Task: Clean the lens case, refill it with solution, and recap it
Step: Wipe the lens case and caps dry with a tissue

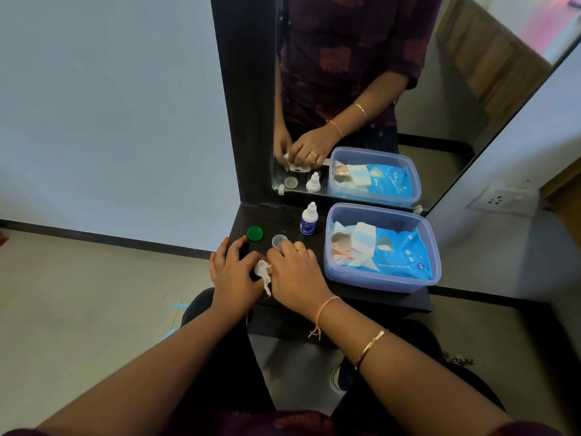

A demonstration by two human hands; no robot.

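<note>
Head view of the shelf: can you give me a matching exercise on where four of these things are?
Things: 1 green cap; 2 dropper bottle; 3 wet wipes pack; 4 white tissue.
Places: a in the blue tub; b between left hand and right hand; c upright, left of the tub; d flat, beyond the left hand.
Pairs: 1-d; 2-c; 3-a; 4-b.

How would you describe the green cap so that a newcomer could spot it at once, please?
Start at the black shelf under the mirror. Near its left edge, just beyond the left hand, lies the green cap. It is the only green thing there: the clear cap beside it is colourless, and the dropper bottle stands upright.
</note>
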